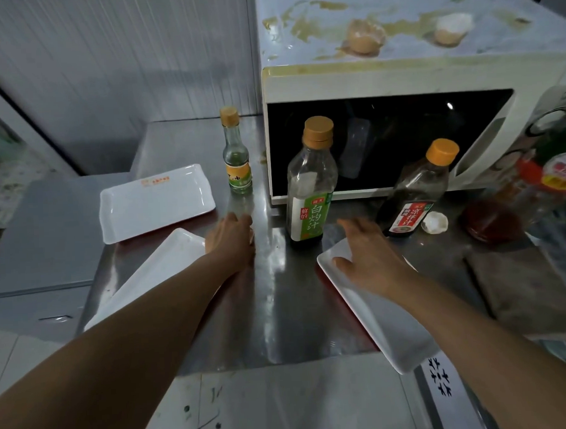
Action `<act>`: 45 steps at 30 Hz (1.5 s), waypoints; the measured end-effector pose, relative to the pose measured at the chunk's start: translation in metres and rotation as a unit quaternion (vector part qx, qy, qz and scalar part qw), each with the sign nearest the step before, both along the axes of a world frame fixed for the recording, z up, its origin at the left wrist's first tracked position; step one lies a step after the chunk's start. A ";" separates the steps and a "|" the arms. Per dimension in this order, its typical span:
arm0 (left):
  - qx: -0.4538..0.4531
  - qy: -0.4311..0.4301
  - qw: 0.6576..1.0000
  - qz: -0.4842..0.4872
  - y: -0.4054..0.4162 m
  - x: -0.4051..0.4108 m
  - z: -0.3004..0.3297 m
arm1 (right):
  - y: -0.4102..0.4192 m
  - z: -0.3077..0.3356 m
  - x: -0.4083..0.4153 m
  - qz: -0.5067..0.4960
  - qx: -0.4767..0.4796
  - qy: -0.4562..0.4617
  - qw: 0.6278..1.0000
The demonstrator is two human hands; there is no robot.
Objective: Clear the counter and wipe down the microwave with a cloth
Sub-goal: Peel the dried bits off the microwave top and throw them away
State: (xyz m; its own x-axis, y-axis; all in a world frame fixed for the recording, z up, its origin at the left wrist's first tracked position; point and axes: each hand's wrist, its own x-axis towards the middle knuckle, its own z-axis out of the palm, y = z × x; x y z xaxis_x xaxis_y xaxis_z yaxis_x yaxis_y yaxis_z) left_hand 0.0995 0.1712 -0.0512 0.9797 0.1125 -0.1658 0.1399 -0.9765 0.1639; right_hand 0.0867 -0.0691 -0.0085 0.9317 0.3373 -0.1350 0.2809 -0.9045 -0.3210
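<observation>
Your left hand (pixel 232 239) sits at the centre of the frame, low over the steel worktop (pixel 278 295), fingers extended and relaxed, gripping nothing. It is just beside the upper corner of a white rectangular plate (pixel 148 278) that lies in the lower left of the worktop. Whether the fingers touch that plate cannot be determined.

Your right hand (pixel 371 259) is right of centre. Its fingers are spread and straight, resting on the upper end of a second white plate (pixel 387 333), which runs diagonally toward the lower right and overhangs the worktop's front edge.

A third white plate (pixel 154 202), bearing an orange mark, lies at centre left, apart from both hands.

The microwave (pixel 415 78) occupies the upper right of the frame. Its top carries yellowish-brown stains and two lumps of residue; its door window is dark.

Three bottles with orange caps stand upright on the worktop:
- a small clear bottle (pixel 236 158) left of the microwave;
- a tall bottle with a green label (pixel 311 187) in front of the door;
- a dark bottle with a red label (pixel 417 192) further right.

A small white object (pixel 434 222) lies just beside the dark bottle. A blurred container with red contents (pixel 533 184) stands at the right edge. A dark grey cloth (pixel 531 284) lies flat on the worktop at lower right, well apart from your right hand.
</observation>
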 end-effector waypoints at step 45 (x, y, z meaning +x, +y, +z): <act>-0.138 -0.058 0.985 -0.087 -0.169 -0.044 0.106 | -0.167 0.051 -0.013 -0.140 0.005 0.009 0.990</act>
State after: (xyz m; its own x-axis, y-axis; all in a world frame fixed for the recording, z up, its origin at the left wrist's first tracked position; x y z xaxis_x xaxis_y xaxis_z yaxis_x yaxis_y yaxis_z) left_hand 0.0557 0.0024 0.0551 0.9944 -0.0923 -0.0514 -0.0613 -0.9004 0.4306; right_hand 0.0737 -0.2357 0.0429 0.9865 0.0667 -0.1497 0.0131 -0.9425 -0.3338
